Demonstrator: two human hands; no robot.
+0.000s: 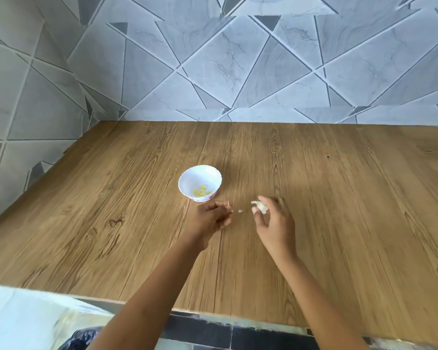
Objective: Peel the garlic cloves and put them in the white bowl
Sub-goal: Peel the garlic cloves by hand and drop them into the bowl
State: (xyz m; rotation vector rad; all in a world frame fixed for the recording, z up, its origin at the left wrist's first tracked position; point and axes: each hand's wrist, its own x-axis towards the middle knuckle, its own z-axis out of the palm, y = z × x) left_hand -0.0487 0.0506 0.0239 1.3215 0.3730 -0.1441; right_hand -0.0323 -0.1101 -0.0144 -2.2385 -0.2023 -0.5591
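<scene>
Garlic [261, 207]: right hand [276, 221] fingers are pinching it.
Left hand [213, 215]: fingers are curling; hold unclear.
Bowl [187, 178]: sitting beyond left fingers; finish skinning first.

Upright white bowl [197, 176], yellow peeled cloves [201, 192] inside, whitish garlic piece [261, 207] nearby

White bowl [200, 183] (yellow cloves [201, 192] inside), brown wood-grain table [339, 198], grey marbled geometric tiles [238, 59]

Cloves [201, 192] in bowl [197, 176] on table [339, 203]
</scene>
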